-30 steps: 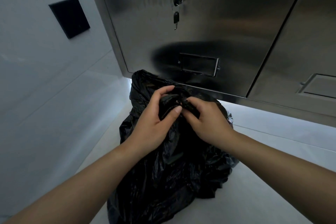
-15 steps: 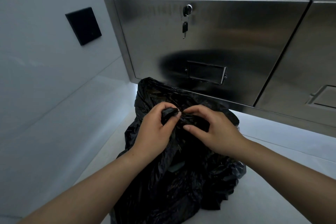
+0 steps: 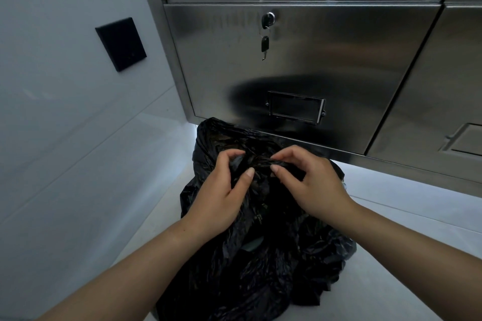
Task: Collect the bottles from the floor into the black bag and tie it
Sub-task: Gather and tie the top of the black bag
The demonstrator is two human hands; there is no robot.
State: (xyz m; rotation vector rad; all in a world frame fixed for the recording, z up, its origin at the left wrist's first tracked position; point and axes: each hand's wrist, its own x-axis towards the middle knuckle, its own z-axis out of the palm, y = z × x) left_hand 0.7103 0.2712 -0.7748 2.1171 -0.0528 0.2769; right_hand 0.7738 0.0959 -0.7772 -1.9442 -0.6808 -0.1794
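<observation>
Head view, the only view supplied: the black bag [image 3: 260, 242] sits on the pale floor [image 3: 391, 255] at the near centre, its far edge just in front of the base of a stainless steel cabinet [image 3: 300, 60]. No bottles are visible on the floor in frame; the bag's bulging lower part suggests contents inside, though what they are cannot be confirmed through the opaque film. The left hand [image 3: 221, 200] is curled, fingers bent over and thumb pressed in, pinching a gathered fold of plastic at the bag's top. The right hand [image 3: 310, 185] is likewise partly closed, fingertips and thumb nipping a twisted strand of the same neck. The two hands stand close together, nearly meeting above the bag's mouth. Judgement: the tying step is in hand and the knot does not appear drawn tight. Handling assessment: the film is thin, soft and glossy, likely slippery when bunched and liable to tear if pulled sharply at one point; the load looks light to moderate. Best hold is on the twisted neck, each hand taking one gathered tail close to the crossing. A key [image 3: 265, 45] hangs from the lock [image 3: 268, 18] on the cabinet door, well apart from the work. A dark wall plate [image 3: 120, 44] lies far left, uninvolved.
</observation>
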